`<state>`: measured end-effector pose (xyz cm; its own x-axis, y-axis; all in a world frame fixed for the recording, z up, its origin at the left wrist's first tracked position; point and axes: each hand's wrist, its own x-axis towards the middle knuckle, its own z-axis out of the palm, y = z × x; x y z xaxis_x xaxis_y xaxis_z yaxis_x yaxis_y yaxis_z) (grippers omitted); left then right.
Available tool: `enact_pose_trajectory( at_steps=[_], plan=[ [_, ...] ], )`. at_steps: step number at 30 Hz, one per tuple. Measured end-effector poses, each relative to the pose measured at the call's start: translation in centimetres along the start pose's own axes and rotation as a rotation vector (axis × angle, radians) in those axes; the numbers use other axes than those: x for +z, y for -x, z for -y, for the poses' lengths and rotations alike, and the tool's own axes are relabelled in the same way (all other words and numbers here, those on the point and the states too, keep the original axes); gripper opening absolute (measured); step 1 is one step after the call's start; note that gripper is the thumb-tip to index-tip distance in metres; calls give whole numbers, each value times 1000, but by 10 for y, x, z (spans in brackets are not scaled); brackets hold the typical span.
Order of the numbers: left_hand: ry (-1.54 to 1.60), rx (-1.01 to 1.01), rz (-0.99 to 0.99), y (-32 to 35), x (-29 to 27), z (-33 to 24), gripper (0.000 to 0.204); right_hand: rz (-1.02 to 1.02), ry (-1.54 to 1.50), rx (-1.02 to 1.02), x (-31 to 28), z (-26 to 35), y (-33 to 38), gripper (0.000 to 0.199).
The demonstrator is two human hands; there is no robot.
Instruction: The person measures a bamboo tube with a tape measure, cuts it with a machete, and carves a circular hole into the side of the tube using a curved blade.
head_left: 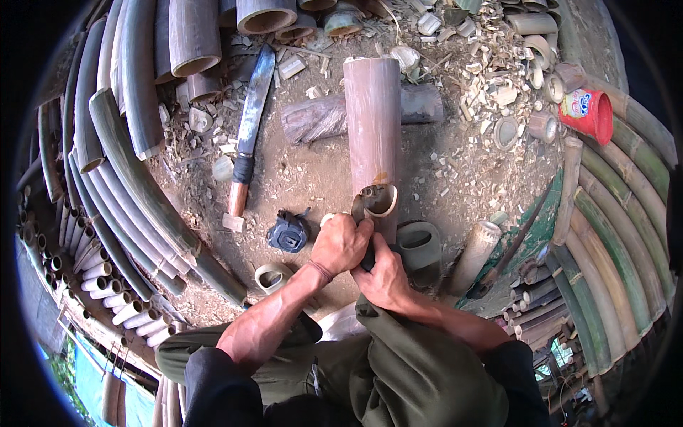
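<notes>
Brownish bamboo tube (372, 121), carved at its near end, gripped by left hand (341, 244) fingers; right hand (384, 277) fingers closed beneath; slipping tool risks cutting them.

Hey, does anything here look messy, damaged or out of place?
Offcuts and chips litter the ground beyond the bamboo tube. A big knife lies loose among them, blade bare. A red can lies tipped on its side at right.
</notes>
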<state>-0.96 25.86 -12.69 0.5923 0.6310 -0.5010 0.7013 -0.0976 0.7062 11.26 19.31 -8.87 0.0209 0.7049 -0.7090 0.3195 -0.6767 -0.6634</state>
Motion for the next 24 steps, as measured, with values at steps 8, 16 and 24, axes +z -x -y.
enact_pose_trajectory(
  at_steps=[8,16,24],
  plan=[
    [693,-342,41,-6,14,-36,33,116,502,4,-62,25,12,52],
    [1552,-628,-177,-39,12,-61,37,429,1008,-167,-116,91,-62,25],
    [2410,-440,-270,-24,7,-55,31,706,1283,-464,-85,146,-95,13]
  ],
)
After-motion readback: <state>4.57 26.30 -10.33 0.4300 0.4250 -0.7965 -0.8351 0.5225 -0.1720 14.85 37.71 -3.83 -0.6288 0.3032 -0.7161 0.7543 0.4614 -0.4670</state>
